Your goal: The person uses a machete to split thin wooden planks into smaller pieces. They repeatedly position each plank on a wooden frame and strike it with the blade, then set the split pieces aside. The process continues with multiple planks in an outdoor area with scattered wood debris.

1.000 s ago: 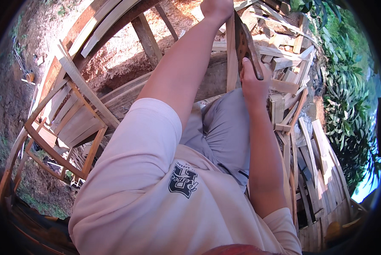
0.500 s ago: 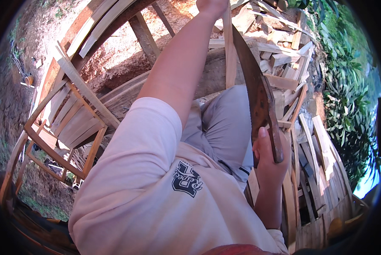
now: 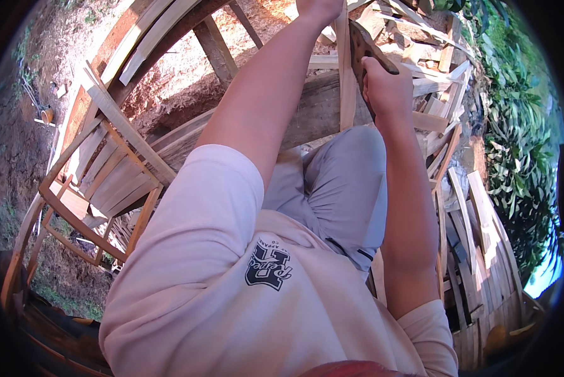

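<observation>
My right hand (image 3: pixel 387 91) is wrapped round the wooden handle of a handsaw (image 3: pixel 365 43). Only the handle end of the saw shows well; most of its blade is hidden. A pale wooden strip (image 3: pixel 345 78) stands just left of the saw, close beside it. At the upper edge, my left hand (image 3: pixel 320 9) is closed at the strip's top end, with its fingers partly cut off by the picture's edge. The strip crosses in front of a thick grey timber (image 3: pixel 323 107), beyond my bent knee.
A wooden chair frame (image 3: pixel 84 232) stands at the left, by a long slanting board (image 3: pixel 128 122). Offcuts (image 3: pixel 430 88) are heaped at the upper right. More boards (image 3: pixel 483 251) lie along the right, before leafy plants (image 3: pixel 514 125). Wood shavings (image 3: pixel 175 75) cover the ground ahead.
My right hand has pushed the saw forward and up, away from my body, so its handle is now near the strip. My left hand has hardly moved.
</observation>
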A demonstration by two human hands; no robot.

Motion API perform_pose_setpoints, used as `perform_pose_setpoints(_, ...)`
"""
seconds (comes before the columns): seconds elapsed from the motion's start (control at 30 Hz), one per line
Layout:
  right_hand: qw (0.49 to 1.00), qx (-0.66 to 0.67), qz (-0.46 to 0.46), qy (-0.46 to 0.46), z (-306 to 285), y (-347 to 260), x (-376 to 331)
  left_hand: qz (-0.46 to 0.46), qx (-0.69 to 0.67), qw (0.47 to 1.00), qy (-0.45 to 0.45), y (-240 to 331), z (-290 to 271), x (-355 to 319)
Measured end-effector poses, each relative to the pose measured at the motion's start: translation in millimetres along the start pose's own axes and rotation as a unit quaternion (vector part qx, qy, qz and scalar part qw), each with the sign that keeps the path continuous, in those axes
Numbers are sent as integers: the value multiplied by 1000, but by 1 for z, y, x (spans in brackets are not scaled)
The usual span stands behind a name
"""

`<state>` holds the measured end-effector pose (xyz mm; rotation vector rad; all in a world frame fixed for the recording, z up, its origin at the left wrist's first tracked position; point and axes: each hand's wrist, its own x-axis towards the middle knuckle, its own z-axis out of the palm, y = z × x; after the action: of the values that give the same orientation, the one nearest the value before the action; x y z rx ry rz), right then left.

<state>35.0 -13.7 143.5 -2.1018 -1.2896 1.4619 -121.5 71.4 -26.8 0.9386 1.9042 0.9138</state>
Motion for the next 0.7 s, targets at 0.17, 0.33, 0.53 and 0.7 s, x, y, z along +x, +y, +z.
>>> perform_pose_setpoints(0.17,994,90,-31,-49,-16,18,-7,-33,18,996,84,11,6,-14)
perform_pose_setpoints(0.33,991,-9,-134,-20,-6,50,-42,-27,95,994,43,7,2,-4)
perform_pose_setpoints(0.53,999,-34,-21,-27,-56,38,-101,-74,77,992,68,14,4,-1)
perform_pose_setpoints(0.7,993,-119,13,-23,-113,-31,-180,-72,53,995,35,17,-3,-5)
